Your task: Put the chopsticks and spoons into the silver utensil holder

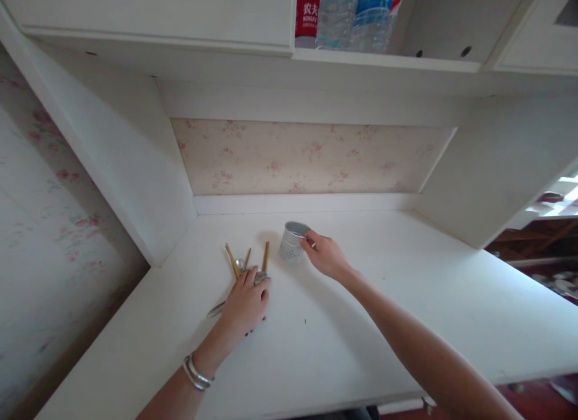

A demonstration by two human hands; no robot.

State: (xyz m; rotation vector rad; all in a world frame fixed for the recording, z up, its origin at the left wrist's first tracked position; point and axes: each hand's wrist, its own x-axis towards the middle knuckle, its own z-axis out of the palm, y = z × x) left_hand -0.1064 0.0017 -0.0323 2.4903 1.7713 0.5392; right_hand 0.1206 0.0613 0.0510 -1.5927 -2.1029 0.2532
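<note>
A silver metal cup [290, 249] with small holes low in its side stands slightly tilted on the white desk. My right hand [327, 256] pinches its rim from the right, fingers closed. To the left, my left hand [244, 301] lies over a small pile of cutlery, its fingers curled down on a metal spoon [261, 278]. Wooden chopsticks [265, 257] and another spoon's shiny bowl [240, 264] poke out beyond the fingers. A metal handle [215, 310] sticks out at the left of the hand. The middle of the pile is hidden beneath my palm.
Small dark bits [249, 332] lie on the white desk [361, 348] near my left hand. White side panels and an overhead cabinet [158, 38] frame the desk. Plastic bottles [336, 17] stand on the shelf above. A flowered wall panel [298, 158] is behind.
</note>
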